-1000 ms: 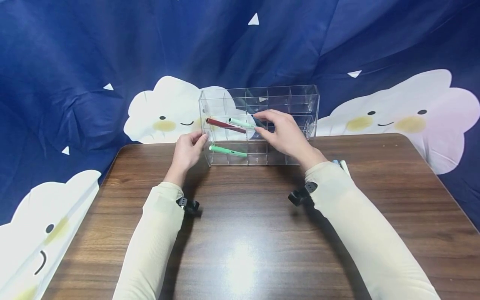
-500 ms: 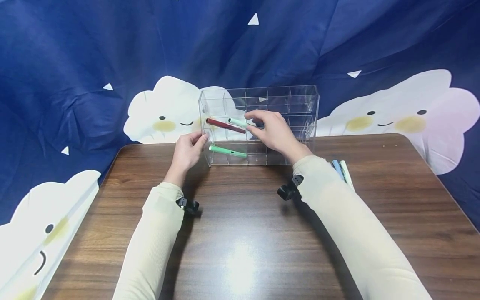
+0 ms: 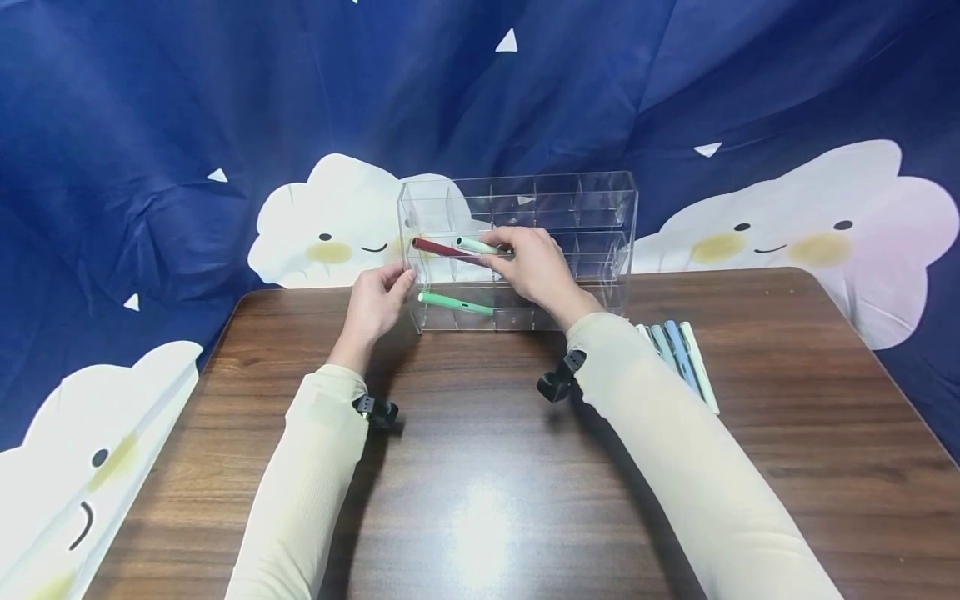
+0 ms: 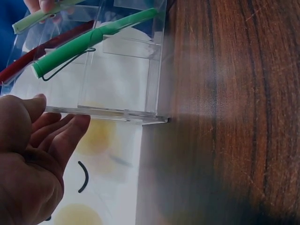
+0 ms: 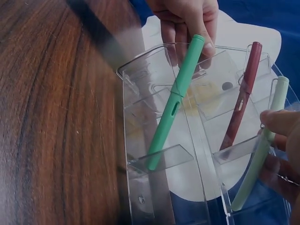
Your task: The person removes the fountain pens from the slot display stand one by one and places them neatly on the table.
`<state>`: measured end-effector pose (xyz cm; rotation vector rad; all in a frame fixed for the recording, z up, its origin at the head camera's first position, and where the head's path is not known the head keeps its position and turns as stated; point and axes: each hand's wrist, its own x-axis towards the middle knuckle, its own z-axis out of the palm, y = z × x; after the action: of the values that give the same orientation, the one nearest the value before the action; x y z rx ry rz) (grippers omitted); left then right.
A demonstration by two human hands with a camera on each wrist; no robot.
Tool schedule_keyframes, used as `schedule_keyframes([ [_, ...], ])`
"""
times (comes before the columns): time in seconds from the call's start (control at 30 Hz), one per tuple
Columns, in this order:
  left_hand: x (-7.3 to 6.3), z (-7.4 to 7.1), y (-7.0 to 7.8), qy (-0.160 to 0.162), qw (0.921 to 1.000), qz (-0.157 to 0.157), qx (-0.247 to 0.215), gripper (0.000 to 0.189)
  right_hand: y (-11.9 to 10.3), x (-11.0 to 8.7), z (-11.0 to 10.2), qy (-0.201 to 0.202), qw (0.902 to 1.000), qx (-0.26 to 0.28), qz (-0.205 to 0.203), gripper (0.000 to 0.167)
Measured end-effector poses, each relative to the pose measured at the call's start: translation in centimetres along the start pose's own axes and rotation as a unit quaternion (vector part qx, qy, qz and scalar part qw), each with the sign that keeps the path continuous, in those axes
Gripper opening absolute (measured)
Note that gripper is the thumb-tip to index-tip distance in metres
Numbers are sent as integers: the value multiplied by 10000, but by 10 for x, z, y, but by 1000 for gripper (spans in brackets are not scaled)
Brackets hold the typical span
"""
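The step in hand looks like settling the pale green pen [image 3: 474, 245] in the clear acrylic rack [image 3: 557, 197]. The pen slants across the rack's middle tier, just right of the dark red pen [image 3: 446, 249], and the right wrist view shows a gap between the two. The right hand [image 3: 536, 267] has its grip clamped on the barrel between thumb and fingers, leaving the clip end free.

The left hand [image 3: 375, 300] pinches the rack's left side edge, a sensible brace: a light rack would probably skid on the bench [image 3: 480, 450] under a sideways push, so that grip is best released last. Whether the pen's lower end bears on one of the rack's dividers is hard to tell. Better to feel for firm contact before easing the pinch, or the pen may roll or drop.

Matching the red pen's slant should help it lie stable. Knuckles want to stay clear of that pen and of the bright green pen [image 3: 455, 302] in the rack's lower tier; a brush could unseat either. Beyond the rack's right end, a row of pens [image 3: 680, 354] lies beside the right sleeve [image 3: 675, 417], so the forearm should lift before drawing back.
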<state>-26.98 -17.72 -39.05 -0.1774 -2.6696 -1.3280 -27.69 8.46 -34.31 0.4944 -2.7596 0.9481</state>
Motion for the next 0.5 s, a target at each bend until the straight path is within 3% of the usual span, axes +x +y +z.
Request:
schedule_keyframes([
  [0.27, -1, 1, -1, -31, 10000, -17, 27, 31, 1, -1, 4, 140, 9999, -23, -36, 29],
  [0.5, -1, 1, 0, 47, 9999, 103, 26, 29, 4, -5, -1, 302, 9986, -24, -430, 27],
])
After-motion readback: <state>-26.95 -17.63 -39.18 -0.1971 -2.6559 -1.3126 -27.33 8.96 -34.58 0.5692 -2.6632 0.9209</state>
